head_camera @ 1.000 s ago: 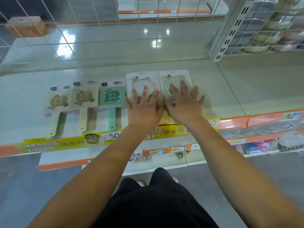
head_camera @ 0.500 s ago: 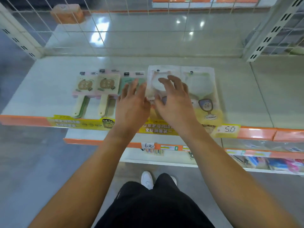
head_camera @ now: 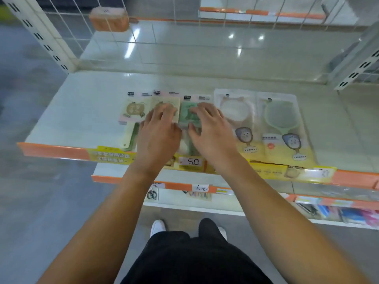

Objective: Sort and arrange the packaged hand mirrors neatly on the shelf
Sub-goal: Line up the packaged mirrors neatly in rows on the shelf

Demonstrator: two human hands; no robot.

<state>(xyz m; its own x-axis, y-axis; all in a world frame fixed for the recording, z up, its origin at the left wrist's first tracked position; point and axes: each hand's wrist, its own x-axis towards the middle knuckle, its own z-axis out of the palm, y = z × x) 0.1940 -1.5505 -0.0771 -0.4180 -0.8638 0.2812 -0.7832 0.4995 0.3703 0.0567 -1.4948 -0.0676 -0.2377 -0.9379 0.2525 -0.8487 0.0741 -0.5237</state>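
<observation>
Down on the white metal shelf [head_camera: 86, 111] with its orange front strip, five packaged hand mirrors lie flat in a row near the front edge. At the left end of the row sits a cream square hand mirror on a pink backing card [head_camera: 133, 110], its pale handle pointing toward the front edge. Just beside it lies a second cream square hand mirror in the same kind of pack [head_camera: 164, 102], and the left hand [head_camera: 158, 134] rests on top of it, fingers spread and lying flat across the card. Next along is a green square hand mirror in its pack [head_camera: 187, 113]; the right hand [head_camera: 209, 134] covers its right side, fingers apart and slightly bent, thumb on the lower part of the pack. Motion blur makes it hard to say whether the thumb pinches the pack or only presses on it. Right of the hands lie two larger clear plastic bags, touching along their sides: a pale pink round mirror with cat ears [head_camera: 235, 113] and a mint green round mirror with a handle [head_camera: 281, 117]. A yellow price strip [head_camera: 110, 156] marked 5.0 runs along the shelf's front edge under the wrists.
</observation>
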